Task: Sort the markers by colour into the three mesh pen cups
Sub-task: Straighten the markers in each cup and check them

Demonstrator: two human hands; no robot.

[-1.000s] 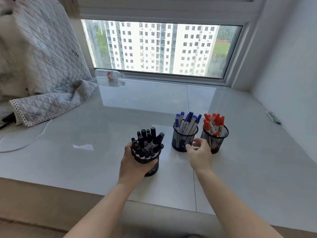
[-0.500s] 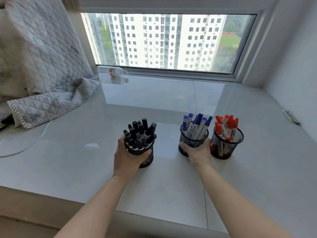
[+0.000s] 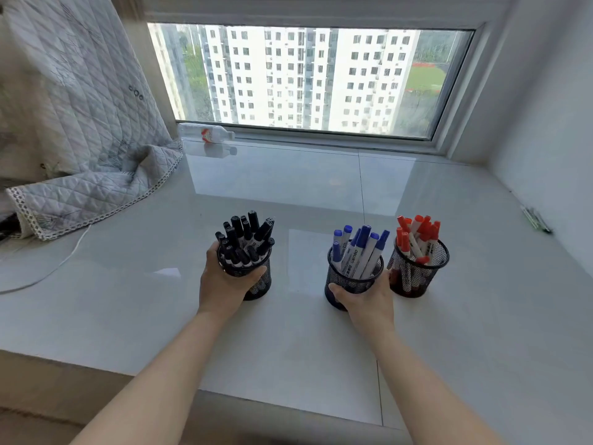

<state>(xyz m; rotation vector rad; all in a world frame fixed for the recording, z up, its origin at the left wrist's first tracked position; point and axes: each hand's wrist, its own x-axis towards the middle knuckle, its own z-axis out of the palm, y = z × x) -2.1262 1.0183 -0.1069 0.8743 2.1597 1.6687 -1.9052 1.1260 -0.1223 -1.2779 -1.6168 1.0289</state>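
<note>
The blue-marker cup (image 3: pixel 353 277), the landmark here, stands on the surface (image 3: pixel 160 316) with the right hand (image 3: pixel 365 300) clenched around its near wall. The red-marker cup (image 3: pixel 417 271) sits just right of it, and the black-marker cup (image 3: pixel 248 274), well left, is wrapped by the left hand (image 3: pixel 224 284). Sorting looks finished, so any lining up is best done by sliding the cups upright and slowly, lest the tall markers tip out.

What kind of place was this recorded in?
Most likely a room in a high-rise flat, at a tiled window ledge. The window looks out on apartment towers, a quilted blanket is heaped at the left, and a plastic bottle lies on the sill.
</note>
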